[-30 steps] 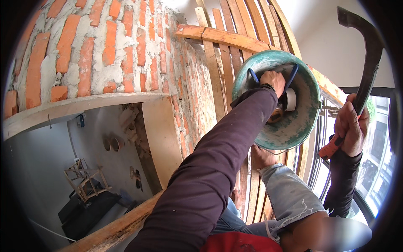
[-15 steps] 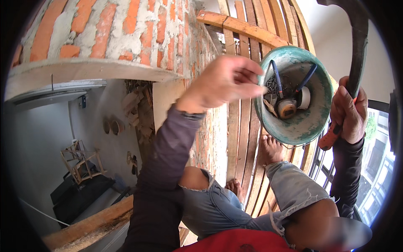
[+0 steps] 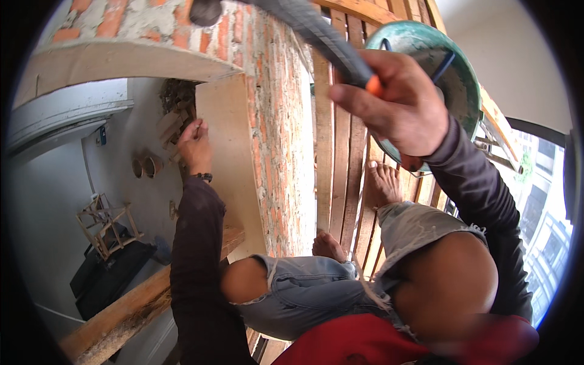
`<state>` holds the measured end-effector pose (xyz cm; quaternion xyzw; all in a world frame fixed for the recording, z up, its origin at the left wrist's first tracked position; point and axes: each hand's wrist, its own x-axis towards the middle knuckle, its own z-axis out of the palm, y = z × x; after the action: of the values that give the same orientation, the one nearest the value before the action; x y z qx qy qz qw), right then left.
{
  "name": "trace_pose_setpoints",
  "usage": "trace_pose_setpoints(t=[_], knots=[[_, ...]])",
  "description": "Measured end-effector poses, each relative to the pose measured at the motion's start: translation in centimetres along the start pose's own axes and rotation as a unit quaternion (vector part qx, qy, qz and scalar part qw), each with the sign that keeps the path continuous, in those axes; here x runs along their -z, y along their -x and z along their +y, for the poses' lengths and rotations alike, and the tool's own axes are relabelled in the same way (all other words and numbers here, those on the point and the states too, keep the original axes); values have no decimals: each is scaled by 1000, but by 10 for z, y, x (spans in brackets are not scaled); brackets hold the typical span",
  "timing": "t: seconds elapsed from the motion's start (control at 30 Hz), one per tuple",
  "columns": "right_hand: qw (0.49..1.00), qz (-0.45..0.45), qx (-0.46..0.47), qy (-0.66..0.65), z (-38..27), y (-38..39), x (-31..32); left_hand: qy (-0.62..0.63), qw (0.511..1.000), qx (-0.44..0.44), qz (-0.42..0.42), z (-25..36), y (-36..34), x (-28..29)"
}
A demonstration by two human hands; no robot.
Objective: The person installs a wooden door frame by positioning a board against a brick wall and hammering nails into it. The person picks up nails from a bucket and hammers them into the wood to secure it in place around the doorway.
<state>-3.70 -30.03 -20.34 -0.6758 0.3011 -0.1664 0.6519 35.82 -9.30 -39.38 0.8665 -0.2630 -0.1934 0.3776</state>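
Note:
My right hand (image 3: 404, 106) is wrapped round the grip of a hammer (image 3: 319, 39), which has a dark shaft and an orange-red handle. Its shaft slants up to the left over the brickwork, slightly blurred. My left hand (image 3: 194, 149) is at the far edge of a pale wooden board (image 3: 225, 115), fingers pinched together. Whatever the pinch holds is too small to make out. Partly behind my right hand stands a green bucket (image 3: 468, 73), with a blue-handled tool (image 3: 444, 66) inside; most of its contents are hidden.
A brick wall (image 3: 283, 152) with rough mortar runs beside the board. My bare feet rest on a platform of wooden slats (image 3: 340, 176). On the left, the opening drops to a lower room with a wooden frame (image 3: 109, 228). A timber beam (image 3: 131, 313) crosses at lower left.
My left hand has moved from the bucket's rim left and down to the board's edge. My right hand has swung the hammer leftward across the bucket. The view has shifted slightly.

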Motion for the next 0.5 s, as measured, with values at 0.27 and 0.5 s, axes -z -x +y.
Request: trace_pose_setpoints(t=[0.27, 0.5], knots=[[998, 44, 9, 37, 25, 4, 3, 144, 987, 34, 57, -49, 0, -8], [992, 98, -52, 64, 34, 50, 54, -24, 996, -22, 88, -32, 12, -24]])
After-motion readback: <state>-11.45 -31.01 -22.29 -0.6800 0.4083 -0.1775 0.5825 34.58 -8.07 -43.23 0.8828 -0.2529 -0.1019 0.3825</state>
